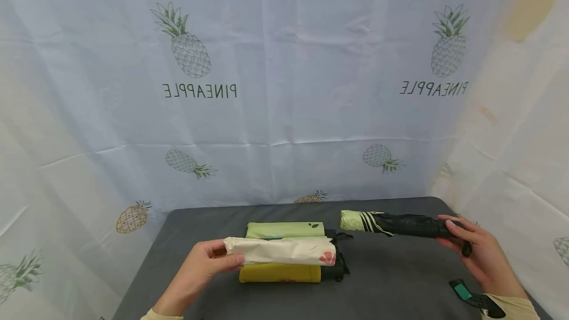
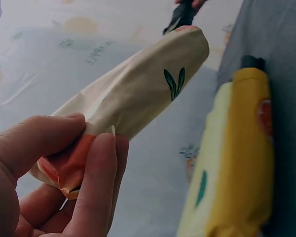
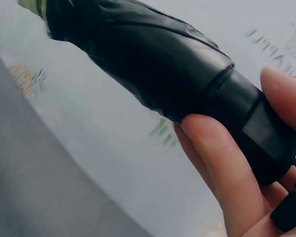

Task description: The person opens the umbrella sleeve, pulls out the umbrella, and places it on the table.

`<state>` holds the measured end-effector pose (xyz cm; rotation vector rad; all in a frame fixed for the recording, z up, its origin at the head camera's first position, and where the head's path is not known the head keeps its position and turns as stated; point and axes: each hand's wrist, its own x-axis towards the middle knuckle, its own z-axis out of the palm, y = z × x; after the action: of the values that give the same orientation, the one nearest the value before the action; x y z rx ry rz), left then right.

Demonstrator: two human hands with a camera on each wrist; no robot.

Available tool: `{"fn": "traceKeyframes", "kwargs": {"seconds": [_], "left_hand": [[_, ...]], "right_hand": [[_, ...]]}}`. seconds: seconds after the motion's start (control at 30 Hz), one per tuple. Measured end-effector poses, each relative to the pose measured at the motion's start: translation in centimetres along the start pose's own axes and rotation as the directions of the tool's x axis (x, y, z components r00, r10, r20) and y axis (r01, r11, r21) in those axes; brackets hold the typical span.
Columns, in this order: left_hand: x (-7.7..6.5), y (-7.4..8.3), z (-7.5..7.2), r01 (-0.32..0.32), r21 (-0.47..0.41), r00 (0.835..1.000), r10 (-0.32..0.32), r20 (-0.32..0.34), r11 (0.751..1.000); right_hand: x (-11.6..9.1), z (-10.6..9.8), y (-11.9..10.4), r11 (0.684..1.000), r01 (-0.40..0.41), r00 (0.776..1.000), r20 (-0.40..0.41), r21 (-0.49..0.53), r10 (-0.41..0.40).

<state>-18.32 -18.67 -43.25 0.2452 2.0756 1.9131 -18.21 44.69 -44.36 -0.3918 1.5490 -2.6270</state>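
My left hand [image 1: 202, 266] pinches one end of a cream fabric umbrella sleeve [image 1: 284, 252] between thumb and fingers. Orange-red and green leaf prints show on the sleeve [image 2: 138, 89] in the left wrist view. Off to the right, my right hand [image 1: 484, 251] grips the black handle of a folded umbrella [image 1: 406, 224], held nearly level above the table. Its canopy [image 3: 138, 49] is black, with pale green and dark stripes at the far end. A black strap [image 3: 288, 210] hangs by the palm. The sleeve and the umbrella are apart.
Behind and below the sleeve, a pale green folded umbrella [image 1: 280, 229] and a yellow one [image 1: 280, 274] lie side by side on the dark grey table [image 1: 391, 280]. Their black ends and straps point right. Pineapple-printed curtains [image 1: 302, 112] stand around the table's back and sides.
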Motion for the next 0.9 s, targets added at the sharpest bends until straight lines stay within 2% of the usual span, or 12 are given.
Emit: {"fn": "traceKeyframes", "kwargs": {"seconds": [0.1, 0.2, 0.33, 0.43, 0.5, 0.57, 0.67, 0.73, 0.83, 0.87, 0.9], "left_hand": [[-0.5, -1.4, 0.0, 0.039, -0.026, 0.998, -0.038, 0.04, 0.999], [-1.0, -3.1, 0.0, 0.068, -0.041, 0.995, -0.065, 0.075, 0.997], [-1.3, -5.0, 0.1, 0.099, -0.008, 0.99, -0.098, 0.099, 0.995], [-1.4, -6.0, 0.0, 0.13, 0.006, 0.984, -0.129, 0.119, 0.992], [-1.3, -6.5, -0.1, 0.124, 0.031, 0.981, -0.127, 0.149, 0.992], [-1.2, -7.0, -0.3, 0.092, 0.067, 0.973, -0.104, 0.206, 0.994], [-1.3, -7.0, -0.3, 0.061, 0.157, 0.965, -0.099, 0.244, 0.986], [-1.5, -6.7, 0.0, 0.064, 0.226, 0.964, -0.119, 0.24, 0.972], [-1.7, -6.1, 0.6, 0.086, 0.353, 0.971, -0.158, 0.181, 0.932], [-1.6, -6.0, 0.7, 0.078, 0.385, 0.973, -0.155, 0.171, 0.92], [-1.6, -5.9, 0.9, 0.074, 0.414, 0.975, -0.153, 0.161, 0.907]], "right_hand": [[0.5, -0.4, 0.6, 0.999, -0.033, 0.995, -0.098, -0.016, 0.031], [1.1, -0.8, 1.3, 0.997, -0.075, 0.98, -0.19, -0.032, 0.067], [1.9, -1.2, 2.2, 0.985, -0.138, 0.947, -0.307, -0.105, 0.1], [2.7, -1.2, 2.7, 0.966, -0.198, 0.916, -0.381, -0.167, 0.122], [3.3, -1.1, 3.0, 0.95, -0.241, 0.896, -0.42, -0.197, 0.14], [3.7, -1.0, 3.2, 0.935, -0.28, 0.879, -0.449, -0.218, 0.159], [4.2, -0.9, 3.5, 0.914, -0.327, 0.863, -0.47, -0.239, 0.186], [4.4, -1.0, 3.7, 0.904, -0.346, 0.861, -0.469, -0.253, 0.198], [4.7, -1.5, 3.8, 0.886, -0.371, 0.862, -0.459, -0.279, 0.216], [4.8, -1.6, 3.8, 0.869, -0.385, 0.86, -0.463, -0.31, 0.215], [5.0, -1.8, 3.9, 0.839, -0.404, 0.859, -0.467, -0.365, 0.21]]}}
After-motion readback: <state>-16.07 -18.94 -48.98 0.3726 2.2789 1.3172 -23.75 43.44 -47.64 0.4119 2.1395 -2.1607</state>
